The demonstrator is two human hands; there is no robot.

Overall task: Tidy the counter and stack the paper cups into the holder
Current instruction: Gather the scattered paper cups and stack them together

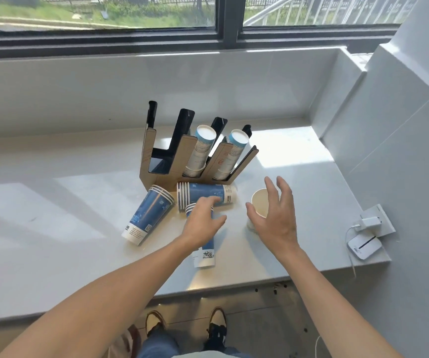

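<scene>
Cups lie scattered on the white counter [53, 215] in front of the slotted cup holder [161, 174]: one blue stack [148, 215] on its side, rims toward the holder; a second stack [208, 195] lying crosswise along the holder's foot, rims to the left; a third stack [205, 244] under the left hand [203, 223], base toward the person. That hand rests on it with fingers curled — a firm grasp cannot be told. The right hand [275, 215] hovers spread and empty over an upright cup [259, 202]. Two stacks [203, 151] already lean in the holder's right slots. Print on the cups is too small to read. A white device [363, 245] sits by the wall socket [377, 220].
</scene>
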